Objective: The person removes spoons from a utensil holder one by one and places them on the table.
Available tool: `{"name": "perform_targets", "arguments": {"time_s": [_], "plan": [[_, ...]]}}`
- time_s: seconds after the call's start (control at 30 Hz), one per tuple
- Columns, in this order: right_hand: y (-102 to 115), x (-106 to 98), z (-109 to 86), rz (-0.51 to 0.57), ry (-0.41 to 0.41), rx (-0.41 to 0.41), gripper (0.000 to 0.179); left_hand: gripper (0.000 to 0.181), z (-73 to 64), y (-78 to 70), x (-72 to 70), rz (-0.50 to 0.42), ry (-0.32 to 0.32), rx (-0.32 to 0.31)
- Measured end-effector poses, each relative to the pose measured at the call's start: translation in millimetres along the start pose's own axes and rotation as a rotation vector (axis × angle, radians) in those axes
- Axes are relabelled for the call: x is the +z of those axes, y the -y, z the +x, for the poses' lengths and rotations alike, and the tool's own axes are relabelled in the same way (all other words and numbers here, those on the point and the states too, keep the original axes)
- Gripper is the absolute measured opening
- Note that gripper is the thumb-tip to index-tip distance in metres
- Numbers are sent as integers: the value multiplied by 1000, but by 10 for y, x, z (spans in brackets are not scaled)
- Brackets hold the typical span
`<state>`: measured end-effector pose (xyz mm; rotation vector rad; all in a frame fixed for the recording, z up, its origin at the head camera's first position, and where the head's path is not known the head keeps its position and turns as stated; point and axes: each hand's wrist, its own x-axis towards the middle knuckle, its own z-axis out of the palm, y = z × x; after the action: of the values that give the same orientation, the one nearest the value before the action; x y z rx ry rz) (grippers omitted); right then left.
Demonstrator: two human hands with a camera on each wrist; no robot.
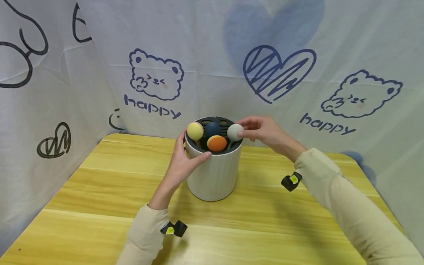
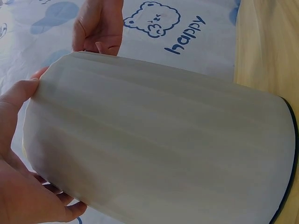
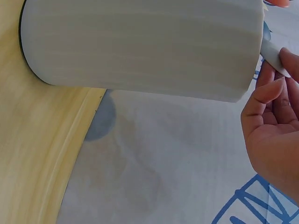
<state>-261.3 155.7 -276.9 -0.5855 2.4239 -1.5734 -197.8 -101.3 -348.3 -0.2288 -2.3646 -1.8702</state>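
Note:
A white ribbed cylindrical holder [image 1: 213, 176] with a black slotted insert stands upright on the table. My left hand [image 1: 182, 162] grips its upper left side, thumb at the front rim and fingers around the far side. At the top right, my right hand [image 1: 263, 132] pinches a light grey round-headed utensil [image 1: 235, 132] by the edge of its head. Other round heads rise from the insert: a yellow one [image 1: 194, 131], a dark blue one [image 1: 212, 129] and an orange one [image 1: 216, 143]. Their lower parts are mostly hidden inside the holder.
The holder stands on a yellow wood-grain table [image 1: 265, 213], towards its far edge. A white cloth [image 1: 212, 88] with blue drawings hangs behind and at the sides. Each wrist wears a small black camera, such as the right one [image 1: 291, 181].

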Motion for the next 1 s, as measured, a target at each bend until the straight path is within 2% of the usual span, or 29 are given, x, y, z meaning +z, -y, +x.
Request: {"name": "perform_targets", "arguments": {"time_s": [0.63,0.8,1.0], "plan": [[-3,100,-5,-16,-62,28,28,100,-32,9,-26,1,9,17],[9,103,-15,-24,-78,-3,27,100,-31,1,-11,4,13,14],[80,111,-31,-81,-103,-71,26,100,-13,-4,-2,7,12,20]]}}
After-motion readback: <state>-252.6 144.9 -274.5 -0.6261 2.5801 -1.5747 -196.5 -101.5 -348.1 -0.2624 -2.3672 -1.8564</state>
